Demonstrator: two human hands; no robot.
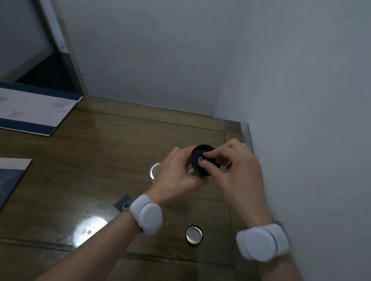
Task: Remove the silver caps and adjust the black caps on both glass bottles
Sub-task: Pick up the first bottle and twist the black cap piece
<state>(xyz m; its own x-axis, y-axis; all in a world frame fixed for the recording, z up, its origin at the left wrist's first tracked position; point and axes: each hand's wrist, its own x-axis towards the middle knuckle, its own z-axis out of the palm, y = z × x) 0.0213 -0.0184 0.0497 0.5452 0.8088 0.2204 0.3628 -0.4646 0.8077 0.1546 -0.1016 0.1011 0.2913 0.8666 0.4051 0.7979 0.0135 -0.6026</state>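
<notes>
- Near me, one silver cap [194,234] lies loose on the table [85,151].
- Farther off, my left hand [179,174] wraps the glass bottle [190,169].
- My right hand [234,169] fingers pinch its black cap [198,152]; I should turn slowly, holding tight.

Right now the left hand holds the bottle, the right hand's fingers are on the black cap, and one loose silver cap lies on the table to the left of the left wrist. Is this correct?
Not quite. The head view shows the loose silver cap lying on the table between the two wrists, to the right of the left wrist. The rest holds: the left hand holds the bottle, and the right hand has its fingers on the black cap.
</notes>
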